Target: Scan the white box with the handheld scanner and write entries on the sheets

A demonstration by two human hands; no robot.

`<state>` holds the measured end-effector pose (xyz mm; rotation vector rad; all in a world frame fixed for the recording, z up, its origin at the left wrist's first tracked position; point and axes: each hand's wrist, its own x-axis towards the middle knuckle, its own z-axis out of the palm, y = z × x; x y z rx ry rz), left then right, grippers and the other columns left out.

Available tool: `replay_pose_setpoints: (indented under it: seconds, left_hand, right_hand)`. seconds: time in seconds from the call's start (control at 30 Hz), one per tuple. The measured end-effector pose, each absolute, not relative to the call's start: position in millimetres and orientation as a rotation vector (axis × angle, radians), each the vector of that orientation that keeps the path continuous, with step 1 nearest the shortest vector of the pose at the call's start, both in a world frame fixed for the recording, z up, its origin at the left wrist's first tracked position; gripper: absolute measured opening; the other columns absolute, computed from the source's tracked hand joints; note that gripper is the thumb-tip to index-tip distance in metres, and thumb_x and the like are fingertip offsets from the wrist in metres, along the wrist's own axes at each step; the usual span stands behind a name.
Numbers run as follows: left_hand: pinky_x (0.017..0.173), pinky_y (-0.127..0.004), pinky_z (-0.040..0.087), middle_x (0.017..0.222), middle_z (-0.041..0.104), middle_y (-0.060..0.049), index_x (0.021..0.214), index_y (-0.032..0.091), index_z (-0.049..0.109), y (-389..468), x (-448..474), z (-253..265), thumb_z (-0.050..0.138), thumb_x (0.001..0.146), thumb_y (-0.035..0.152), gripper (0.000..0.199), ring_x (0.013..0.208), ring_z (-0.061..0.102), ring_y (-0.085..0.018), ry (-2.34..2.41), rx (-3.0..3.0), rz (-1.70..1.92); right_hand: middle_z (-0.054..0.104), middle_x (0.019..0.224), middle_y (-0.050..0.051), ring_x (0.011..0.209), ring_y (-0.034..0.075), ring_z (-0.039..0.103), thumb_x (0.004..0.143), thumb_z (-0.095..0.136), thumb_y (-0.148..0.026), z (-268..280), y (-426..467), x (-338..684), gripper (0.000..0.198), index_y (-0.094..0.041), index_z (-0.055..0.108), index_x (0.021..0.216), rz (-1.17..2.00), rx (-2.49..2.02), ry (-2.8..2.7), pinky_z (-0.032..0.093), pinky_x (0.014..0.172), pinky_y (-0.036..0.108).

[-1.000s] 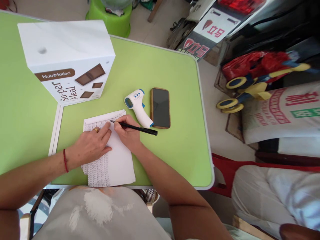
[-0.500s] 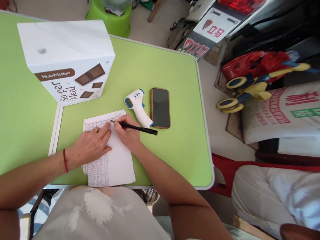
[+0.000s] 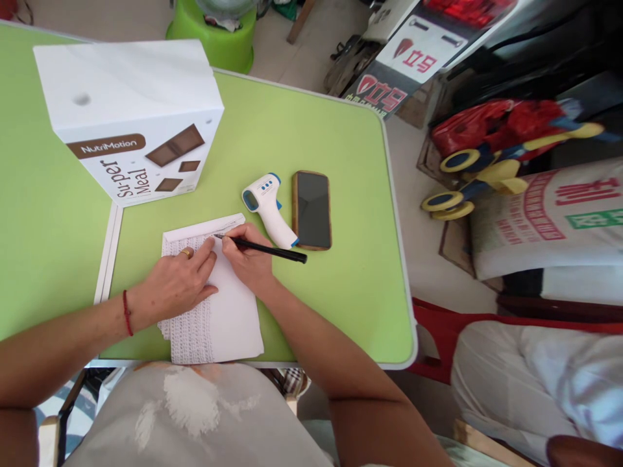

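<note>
A sheet of paper [image 3: 236,318] lies at the near edge of the green table, its left part covered with rows of small marks and its top edge folded over. My left hand [image 3: 182,285], with a ring and a red bracelet, rests flat on the marked part, fingers stretched out. In my right hand [image 3: 248,259] is a black pen [image 3: 267,248], gripped between thumb and fingers. The pen's tip touches the paper or hovers just over it, close to my left index fingertip. Just beyond my right hand lies a white and blue infrared thermometer [image 3: 270,211].
A phone [image 3: 312,211] in a brown-edged case lies right of the thermometer. At the back left stands a tall white box [image 3: 136,84]. The green table [image 3: 350,298] has a pale rim. Off its right side are a red chair [image 3: 438,331] and a printed sack [image 3: 549,220].
</note>
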<state>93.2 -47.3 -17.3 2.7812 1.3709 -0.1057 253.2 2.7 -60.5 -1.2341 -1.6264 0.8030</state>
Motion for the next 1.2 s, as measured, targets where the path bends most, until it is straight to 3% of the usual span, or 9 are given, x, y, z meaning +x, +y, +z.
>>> replay_pose_setpoints:
  seconds: [1.2]
  left_hand:
    - [0.057, -0.033, 0.050, 0.145, 0.038, -0.015, 0.122, 0.010, 0.052, -46.6, 92.6, -15.6, 0.051, 0.092, 0.041, 0.043, 0.086, 0.059, -0.023, 1.371, 2.778, -0.139]
  right_hand:
    - [0.049, 0.059, -0.006, 0.055, 0.009, 0.045, 0.073, 0.052, -0.018, -59.0, 3.7, 252.6, 0.010, -0.022, 0.047, 0.065, 0.812, -1.264, -1.600, 0.041, 0.055, 0.025]
